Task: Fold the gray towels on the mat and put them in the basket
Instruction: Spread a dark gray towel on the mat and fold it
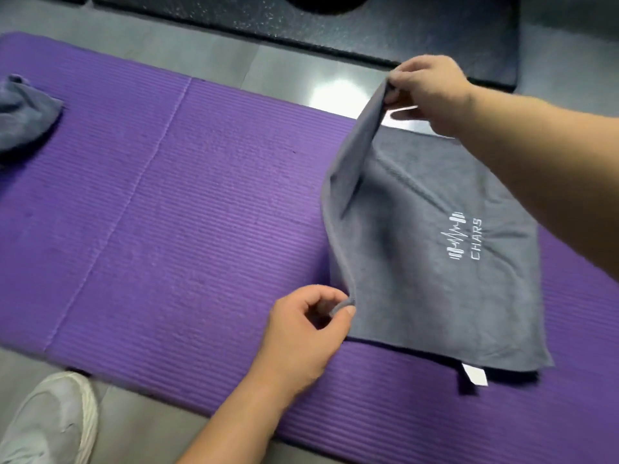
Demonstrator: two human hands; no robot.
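A gray towel (435,262) with a white logo lies on the right part of the purple mat (187,212), its left edge lifted. My left hand (301,336) pinches the towel's near left corner just above the mat. My right hand (432,92) pinches the far left corner and holds it raised. A white label sticks out at the towel's near right corner. A second gray towel (23,112) lies crumpled at the mat's far left. No basket is in view.
The mat lies on a gray floor (234,65). A black speckled rubber mat (368,28) lies beyond it at the top. A white shoe (50,420) stands at the bottom left beside the purple mat's near edge.
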